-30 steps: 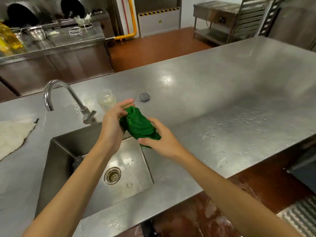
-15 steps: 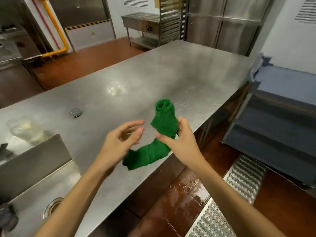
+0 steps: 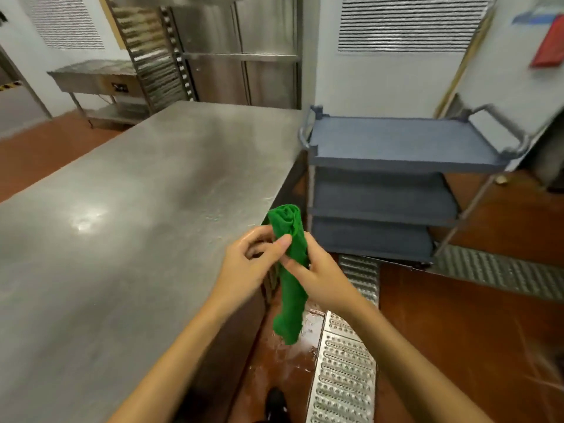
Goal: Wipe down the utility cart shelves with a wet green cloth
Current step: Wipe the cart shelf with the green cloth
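A green cloth (image 3: pixel 292 288), twisted into a long roll, hangs upright in front of me past the steel table's corner. My right hand (image 3: pixel 317 274) grips its middle from the right. My left hand (image 3: pixel 250 264) pinches the roll from the left with thumb and fingers. The grey-blue utility cart (image 3: pixel 399 145) stands ahead to the right with three shelves and metal handles at both ends; nothing lies on its top shelf.
A big stainless steel table (image 3: pixel 137 209) fills the left side. A perforated metal floor grate (image 3: pixel 341 367) runs along the wet red-brown floor below my hands and on toward the cart. A tall steel rack (image 3: pixel 152 50) and cabinets stand at the back wall.
My view has swung right from the sink to the cart. The cloth went from a wad over the sink to a hanging roll, and my left hand has taken hold of it again.
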